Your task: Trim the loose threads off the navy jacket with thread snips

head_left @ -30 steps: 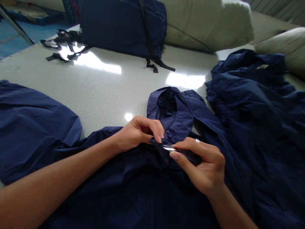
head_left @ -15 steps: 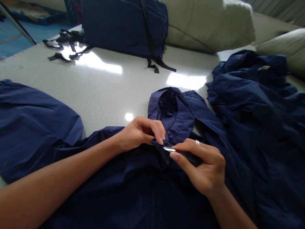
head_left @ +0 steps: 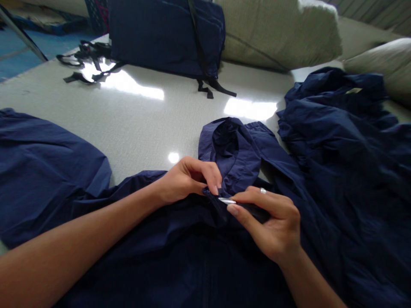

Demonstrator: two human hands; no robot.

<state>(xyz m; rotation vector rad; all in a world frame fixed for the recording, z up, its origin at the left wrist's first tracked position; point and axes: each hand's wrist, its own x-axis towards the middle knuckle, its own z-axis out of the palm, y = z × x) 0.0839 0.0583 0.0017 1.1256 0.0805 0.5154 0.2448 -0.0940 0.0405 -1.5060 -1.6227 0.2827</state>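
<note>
Head view, navy jacket on table: small metal blade is held pinched in right hand, tip pointed left; dark fabric tab, long axis slanting toward the body, is gripped by left hand, just beside the tip.

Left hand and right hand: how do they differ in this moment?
The left hand pinches the navy garment, while the right hand holds a metal-tipped tool. The right hand wears a ring; the left shows none. Both work at the same spot on the garment.
</note>
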